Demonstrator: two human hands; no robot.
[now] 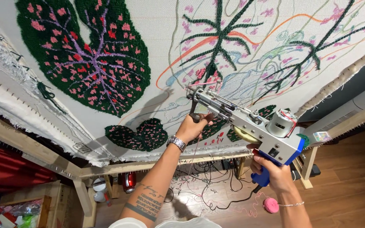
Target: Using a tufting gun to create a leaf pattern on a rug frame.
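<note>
Above and behind both grips, stretched on a wooden frame (119, 166): a white tufting cloth (157, 50), largest thing in view. Up and to the left of the grips, a big tufted leaf (87, 55) in dark green with pink and red flecks and purple veins. Just below the left grip, a smaller dark green patch (142, 135) dotted pink. Straight above the grips, thin green branching stems (218, 38) with orange and pale blue outline strokes around them.

Between the two grips, held slanting with its tip against the cloth: a silver and blue tufting gun (250, 124), grey motor on its rear top, pink yarn running to the tip. Left hand (193, 126) clenched around the gun's black front handle, silver watch (176, 142) at the wrist, tattooed forearm below. Right hand (273, 171) wrapped around the blue rear grip, thin bracelet (291, 204) at the wrist.

Right of the right grip, a white tower fan (351, 109), leaning in this view. Below both grips, wooden floor (347, 181) with tangled black cables (216, 185) and loose yarn scraps; just beneath the right wrist, a small pink yarn ball (271, 205).
</note>
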